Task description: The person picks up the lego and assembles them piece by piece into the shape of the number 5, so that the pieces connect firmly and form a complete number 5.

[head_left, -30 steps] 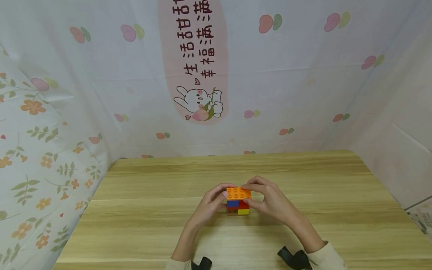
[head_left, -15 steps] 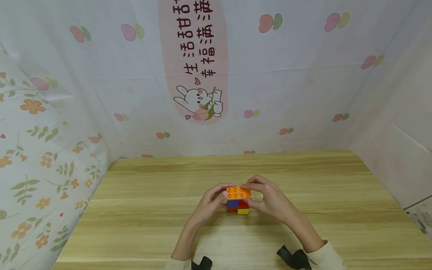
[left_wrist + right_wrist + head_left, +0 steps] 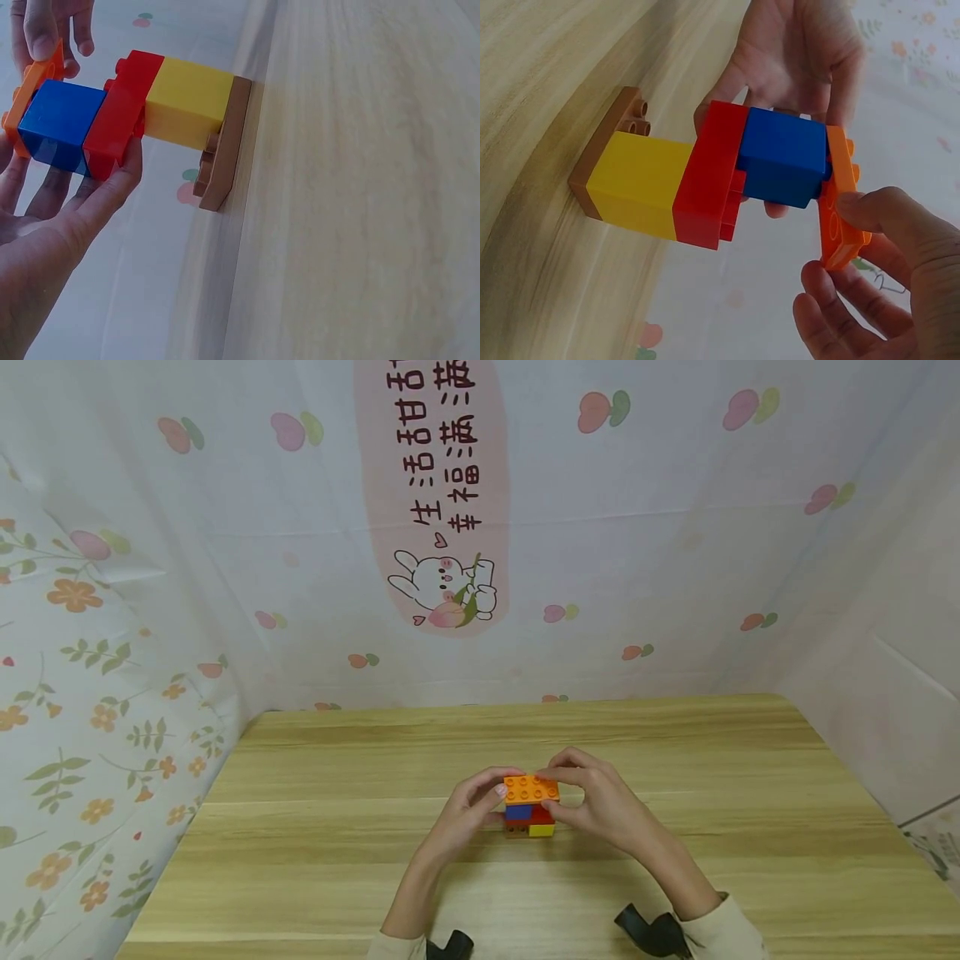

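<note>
A tower of toy building bricks stands on the wooden table. A thin brown plate brick is the base, carrying a yellow brick at one end. Above these come a red brick and a blue brick. The thin orange brick tops the blue one and overhangs toward the right; whether it is fully seated I cannot tell. My left hand holds the tower's left side, fingers around the blue and red bricks. My right hand pinches the orange brick's overhanging end between thumb and fingers.
Wood-grain table surface extends around the tower on all sides. A printed white cloth hangs behind the table, and a floral cloth borders the left. Black straps sit at both wrists near the front edge.
</note>
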`<state>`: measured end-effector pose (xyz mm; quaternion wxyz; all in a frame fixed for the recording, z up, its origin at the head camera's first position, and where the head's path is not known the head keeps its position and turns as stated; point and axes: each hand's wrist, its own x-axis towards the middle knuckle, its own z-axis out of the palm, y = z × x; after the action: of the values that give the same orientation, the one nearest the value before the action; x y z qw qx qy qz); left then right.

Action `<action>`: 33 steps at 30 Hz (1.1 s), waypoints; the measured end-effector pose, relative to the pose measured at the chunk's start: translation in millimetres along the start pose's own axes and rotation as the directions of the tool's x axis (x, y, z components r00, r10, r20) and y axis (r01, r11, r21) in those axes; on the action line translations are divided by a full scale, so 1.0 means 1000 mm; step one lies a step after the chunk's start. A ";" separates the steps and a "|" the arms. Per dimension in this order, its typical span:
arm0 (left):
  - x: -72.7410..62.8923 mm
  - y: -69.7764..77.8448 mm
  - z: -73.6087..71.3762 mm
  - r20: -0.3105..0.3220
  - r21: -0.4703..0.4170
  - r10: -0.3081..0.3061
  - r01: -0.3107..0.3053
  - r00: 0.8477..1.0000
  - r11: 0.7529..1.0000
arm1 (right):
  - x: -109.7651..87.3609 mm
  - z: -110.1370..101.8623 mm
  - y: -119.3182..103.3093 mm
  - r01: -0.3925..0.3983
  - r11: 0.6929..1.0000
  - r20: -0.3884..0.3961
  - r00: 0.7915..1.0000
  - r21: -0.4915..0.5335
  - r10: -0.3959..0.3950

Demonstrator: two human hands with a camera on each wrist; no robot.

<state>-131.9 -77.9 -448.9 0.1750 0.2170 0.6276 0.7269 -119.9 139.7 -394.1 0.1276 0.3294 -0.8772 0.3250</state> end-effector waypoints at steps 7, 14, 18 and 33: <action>0.002 -0.001 0.000 0.002 -0.009 0.010 -0.010 1.000 1.000 | 0.001 -0.003 -0.001 -0.016 1.000 0.022 1.000 -0.005 0.016; 0.002 -0.001 0.001 -0.012 -0.022 0.001 -0.001 1.000 1.000 | 0.001 -0.003 -0.001 -0.014 1.000 0.021 1.000 0.002 0.014; 0.002 0.004 0.002 -0.017 -0.022 -0.013 0.013 1.000 1.000 | 0.002 -0.002 -0.001 -0.016 1.000 0.018 1.000 0.014 0.016; -0.006 0.026 0.010 -0.022 -0.008 -0.014 0.014 1.000 1.000 | -0.001 0.000 0.003 -0.038 0.997 0.022 0.999 0.064 0.037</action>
<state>-120.7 -76.7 -422.7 0.1740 0.2040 0.6280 0.7306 -120.9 141.7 -395.8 0.1014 0.3202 -0.8736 0.3521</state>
